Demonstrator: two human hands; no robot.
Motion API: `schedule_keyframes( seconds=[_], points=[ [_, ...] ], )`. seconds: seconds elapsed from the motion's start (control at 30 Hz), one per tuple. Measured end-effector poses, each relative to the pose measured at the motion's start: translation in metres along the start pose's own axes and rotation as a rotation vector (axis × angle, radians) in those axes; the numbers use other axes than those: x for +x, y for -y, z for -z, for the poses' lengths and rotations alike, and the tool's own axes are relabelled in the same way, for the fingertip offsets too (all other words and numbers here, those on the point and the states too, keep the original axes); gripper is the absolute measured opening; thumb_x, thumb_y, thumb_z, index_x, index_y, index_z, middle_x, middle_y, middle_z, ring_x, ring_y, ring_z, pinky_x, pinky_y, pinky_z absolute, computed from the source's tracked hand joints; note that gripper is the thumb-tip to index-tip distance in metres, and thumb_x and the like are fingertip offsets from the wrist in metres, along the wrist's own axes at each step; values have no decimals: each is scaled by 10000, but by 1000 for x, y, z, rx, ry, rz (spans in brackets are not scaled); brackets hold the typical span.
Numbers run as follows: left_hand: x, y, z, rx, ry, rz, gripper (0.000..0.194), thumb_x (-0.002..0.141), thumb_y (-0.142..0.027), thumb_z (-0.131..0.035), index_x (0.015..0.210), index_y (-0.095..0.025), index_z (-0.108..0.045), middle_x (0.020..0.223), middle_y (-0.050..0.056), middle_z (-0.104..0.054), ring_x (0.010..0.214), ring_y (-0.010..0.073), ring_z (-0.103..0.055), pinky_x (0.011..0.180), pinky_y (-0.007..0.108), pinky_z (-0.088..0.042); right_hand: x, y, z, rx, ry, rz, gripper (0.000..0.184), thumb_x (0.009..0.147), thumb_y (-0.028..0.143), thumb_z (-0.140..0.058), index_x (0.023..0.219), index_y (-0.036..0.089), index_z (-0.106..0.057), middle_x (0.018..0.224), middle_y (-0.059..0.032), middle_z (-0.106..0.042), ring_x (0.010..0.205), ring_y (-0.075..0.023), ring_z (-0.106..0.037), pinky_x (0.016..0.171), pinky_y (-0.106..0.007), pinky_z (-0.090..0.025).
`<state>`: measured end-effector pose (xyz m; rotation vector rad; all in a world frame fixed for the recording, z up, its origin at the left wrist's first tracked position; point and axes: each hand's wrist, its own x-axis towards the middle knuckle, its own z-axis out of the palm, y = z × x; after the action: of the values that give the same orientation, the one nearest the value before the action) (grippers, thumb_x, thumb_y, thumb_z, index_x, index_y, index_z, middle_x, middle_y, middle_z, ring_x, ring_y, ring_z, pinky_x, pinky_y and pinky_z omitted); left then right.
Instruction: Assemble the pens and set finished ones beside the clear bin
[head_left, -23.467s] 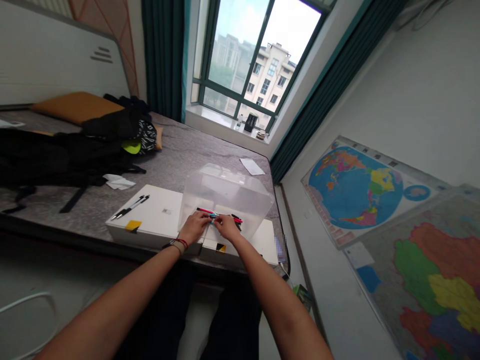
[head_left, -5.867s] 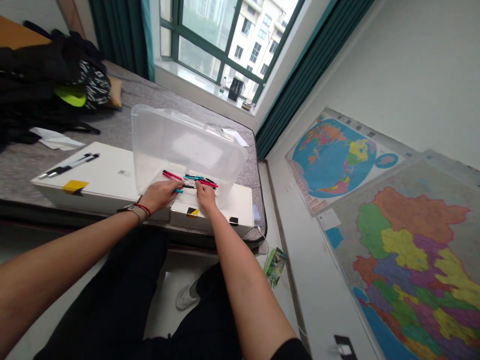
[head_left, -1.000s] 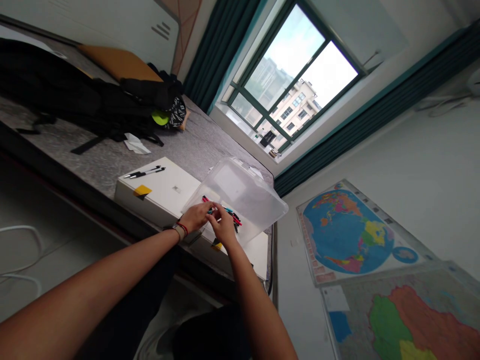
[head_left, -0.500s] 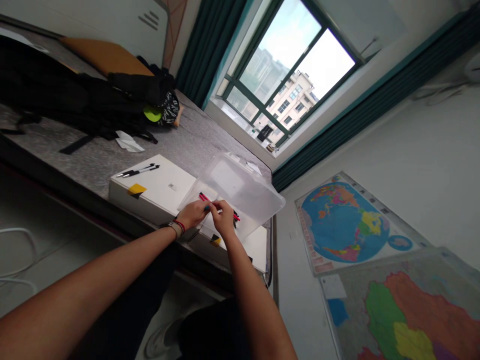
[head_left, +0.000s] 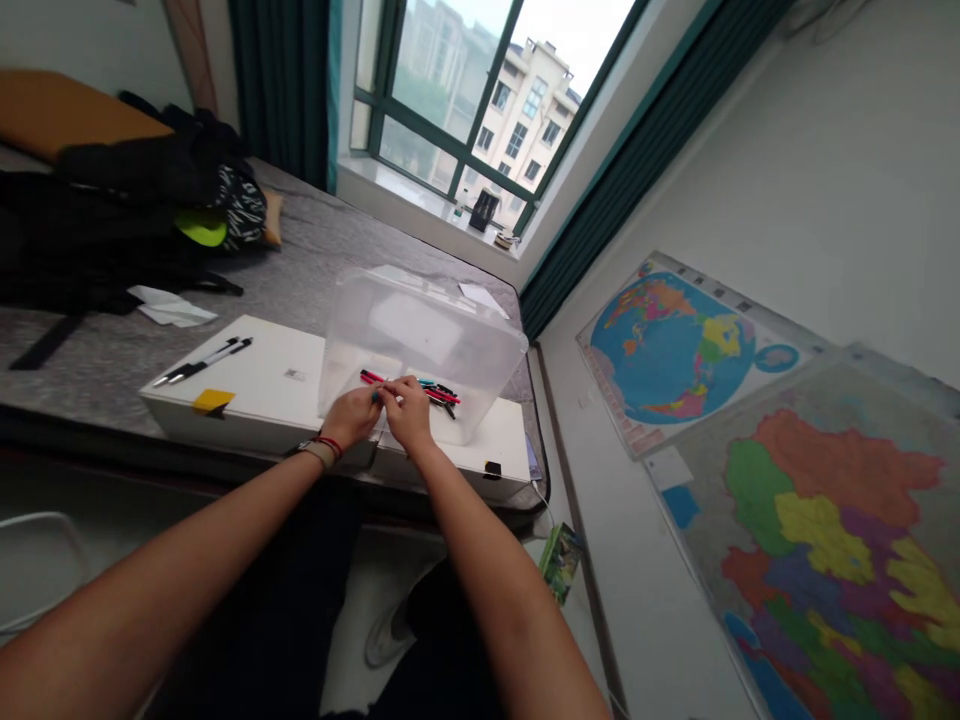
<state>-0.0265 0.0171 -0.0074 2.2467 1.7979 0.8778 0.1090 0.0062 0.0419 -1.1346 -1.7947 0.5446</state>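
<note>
My left hand (head_left: 354, 415) is closed, pinching a small teal pen part (head_left: 376, 396) whose exact shape is too small to make out. The fingertips of my right hand (head_left: 407, 412) meet at the same part, closed in a pinch. Both hands are over the front of a clear plastic box (head_left: 480, 345). Inside it, red pen pieces (head_left: 444, 397) lie with teal and black ones, just right of my right hand. Another red piece (head_left: 370, 376) lies behind my fingers. To the left, two black-and-white pens (head_left: 204, 362) lie side by side on a white carton (head_left: 262, 400).
A second white carton (head_left: 501, 440) is under the right side of the clear box. Crumpled white paper (head_left: 174, 307) and a black bag (head_left: 67, 240) lie on the grey mattress (head_left: 315, 230). A wall with maps (head_left: 682, 330) stands to the right.
My hands were apart among the pen pieces about six seconds ago; their fingertips are now together at the teal part. My head view has levelled and shifted during the last half second.
</note>
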Motion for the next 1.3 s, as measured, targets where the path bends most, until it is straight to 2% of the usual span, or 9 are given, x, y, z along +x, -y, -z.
schedule_keyframes(
  seconds=[0.17, 0.3, 0.4, 0.47, 0.6, 0.7, 0.83, 1.07, 1.3],
  points=[
    [-1, -1, 2, 20, -13, 2, 407, 954, -386, -327, 1153, -182, -618, 1001, 115, -720, 896, 256, -673, 742, 300, -455, 2, -9, 12, -17, 121, 16, 223, 905, 330, -605, 1049, 197, -711, 933, -43, -619, 816, -149, -588, 795, -263, -471],
    [-1, -6, 6, 6, -47, 64, 450, 981, -458, -280, 1074, -194, -632, 857, 92, -718, 810, 252, -676, 683, 290, -434, -14, -35, 22, -16, 58, -31, 441, 884, 423, -625, 1255, 186, -605, 977, -59, -655, 774, -148, -586, 779, -262, -469],
    [-1, -12, 9, -44, -42, 81, 470, 991, -490, -261, 1035, -208, -634, 783, 66, -706, 782, 243, -672, 678, 284, -432, -25, -57, 24, -31, 18, -173, 342, 894, 459, -589, 1043, 173, -702, 845, -42, -679, 715, -151, -591, 749, -258, -466],
    [-1, -15, 12, -77, -59, 81, 475, 993, -499, -255, 1064, -214, -629, 844, 68, -717, 824, 240, -673, 707, 286, -442, -27, -68, 23, -18, 5, -254, 326, 906, 468, -559, 902, 188, -727, 776, -28, -686, 716, -159, -606, 744, -259, -465],
    [-2, -21, 16, -105, -74, 68, 481, 995, -503, -255, 1184, -222, -598, 1037, 83, -716, 941, 243, -666, 777, 302, -461, -21, -82, 21, 167, -25, -365, 324, 896, 459, -570, 864, 178, -729, 749, -28, -708, 680, -150, -636, 708, -250, -486],
    [-3, -23, 17, -86, -30, 63, 497, 992, -509, -257, 1254, -227, -570, 1089, 89, -708, 967, 253, -664, 794, 321, -471, -19, -86, 21, 311, -16, -404, 339, 855, 466, -627, 958, 162, -736, 790, -40, -724, 672, -142, -650, 687, -245, -504],
    [-2, -23, 18, -56, 32, 32, 496, 991, -504, -262, 1303, -238, -542, 1154, 91, -692, 1005, 261, -658, 823, 337, -477, -18, -88, 21, 270, 53, -342, 386, 741, 456, -759, 1028, 198, -753, 857, -34, -740, 713, -145, -654, 717, -251, -501],
    [1, -20, 19, -63, 153, -142, 492, 994, -462, -258, 1353, -235, -506, 1300, 83, -623, 1158, 255, -591, 957, 380, -454, -15, -89, 21, 253, 32, -343, 234, 731, 335, -788, 926, 205, -776, 792, -22, -739, 719, -153, -660, 703, -251, -486],
    [2, -17, 13, 26, 205, -235, 499, 981, -454, -333, 1400, -230, -486, 1212, 114, -648, 1131, 247, -590, 981, 383, -437, -17, -80, 25, 218, 19, -310, 124, 745, 301, -760, 808, 194, -766, 727, 5, -711, 692, -133, -618, 676, -225, -446]
  ],
)
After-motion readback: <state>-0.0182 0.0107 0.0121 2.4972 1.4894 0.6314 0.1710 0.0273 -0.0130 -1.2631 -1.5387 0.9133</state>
